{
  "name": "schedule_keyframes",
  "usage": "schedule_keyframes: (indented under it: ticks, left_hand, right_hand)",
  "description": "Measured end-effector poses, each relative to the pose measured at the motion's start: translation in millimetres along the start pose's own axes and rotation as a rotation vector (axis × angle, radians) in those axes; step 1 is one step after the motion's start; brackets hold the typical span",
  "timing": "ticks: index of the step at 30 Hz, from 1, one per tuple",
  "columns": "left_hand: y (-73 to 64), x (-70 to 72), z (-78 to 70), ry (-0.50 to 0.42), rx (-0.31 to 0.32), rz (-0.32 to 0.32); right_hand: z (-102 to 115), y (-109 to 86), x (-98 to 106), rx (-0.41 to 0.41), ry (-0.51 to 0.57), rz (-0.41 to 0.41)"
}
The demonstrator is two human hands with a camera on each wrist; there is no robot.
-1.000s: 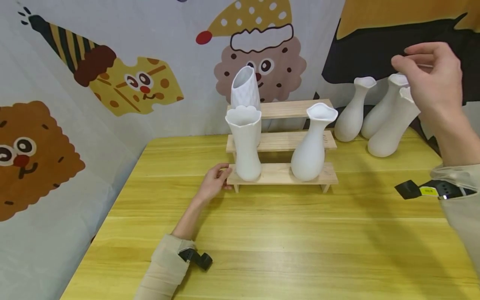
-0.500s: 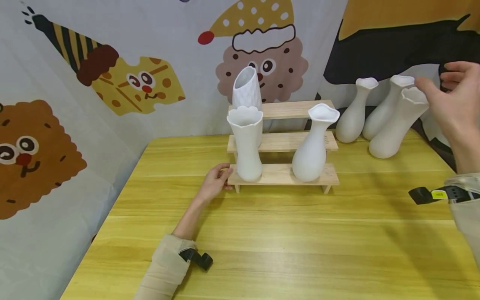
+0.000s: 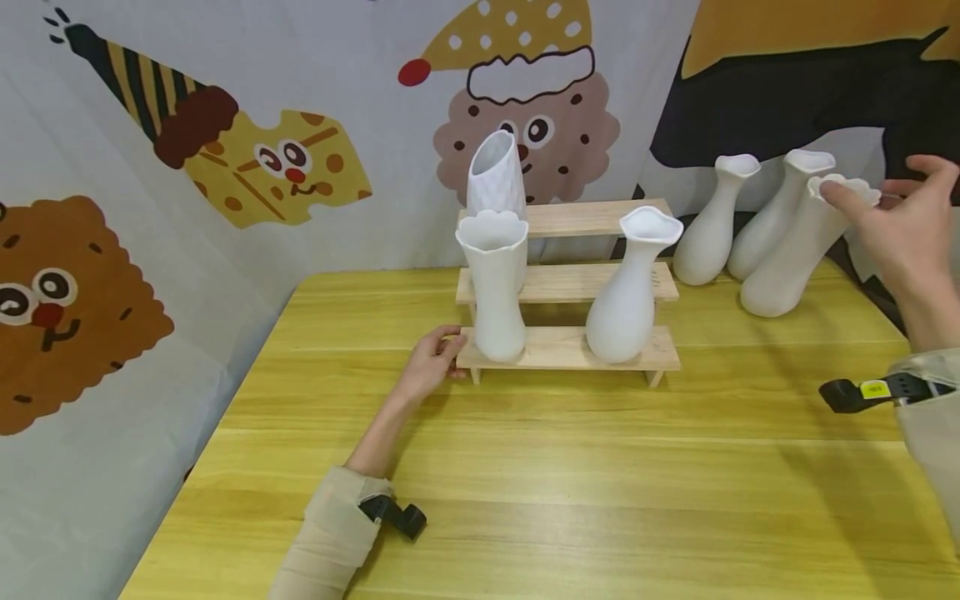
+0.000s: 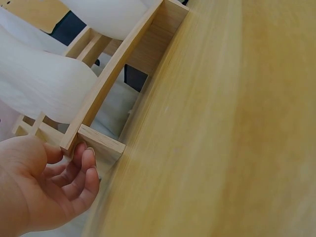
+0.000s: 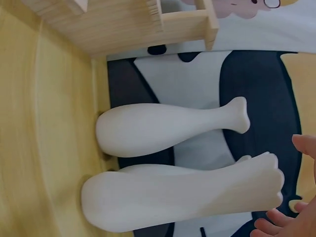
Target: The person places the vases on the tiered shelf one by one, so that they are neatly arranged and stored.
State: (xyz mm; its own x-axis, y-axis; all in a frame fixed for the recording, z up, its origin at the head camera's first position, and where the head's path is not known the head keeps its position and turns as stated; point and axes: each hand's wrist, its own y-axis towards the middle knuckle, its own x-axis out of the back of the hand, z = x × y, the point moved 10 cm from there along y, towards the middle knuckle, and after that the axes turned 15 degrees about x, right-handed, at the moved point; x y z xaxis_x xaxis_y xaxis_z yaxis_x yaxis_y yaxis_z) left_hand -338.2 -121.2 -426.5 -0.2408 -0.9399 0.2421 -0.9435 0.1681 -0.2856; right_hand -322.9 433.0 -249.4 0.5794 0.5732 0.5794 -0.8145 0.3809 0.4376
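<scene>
My left hand (image 3: 429, 364) pinches the left end of the lowest step of a wooden tiered stand (image 3: 558, 353), thumb above and fingers curled beneath. In the left wrist view its fingertips sit beside the stand's leg (image 4: 102, 142). On the right, my right hand (image 3: 911, 237) is spread around the scalloped rim of a white vase (image 3: 787, 250). The right wrist view shows a gap between thumb and fingers, with the vase mouth (image 5: 274, 180) just short of them. Two flared-neck white vases, one (image 3: 707, 229) at left and another (image 3: 768, 218) behind, stand close by.
On the stand's lowest step are a scalloped vase (image 3: 495, 292) and a round-bellied vase (image 3: 624, 292). A slant-mouthed vase (image 3: 498, 179) rises behind on the middle step. A cartoon-printed cloth (image 3: 375, 50) hangs behind the wooden table (image 3: 540, 500).
My right hand has moved down and to the right, reaching the scalloped vase's rim. The left hand keeps its pinch on the stand. The vases stay where they were.
</scene>
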Motion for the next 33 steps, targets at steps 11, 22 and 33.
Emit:
schedule_keyframes:
  ticks: [11,22,33]
  left_hand:
    - [0.0,0.1,0.0,0.009,-0.012,-0.018]
    - [1.0,0.7,0.0,0.001,-0.007,-0.018]
    - [0.6,0.1,0.3,-0.002,-0.003,-0.009]
  right_hand:
    - [-20.4,2.6,-20.5,0.011,0.056,0.060]
    - [-32.9,7.6,-36.7,0.013,0.144,0.083]
    - [-43.0,7.6,-44.1,-0.026,0.086,0.095]
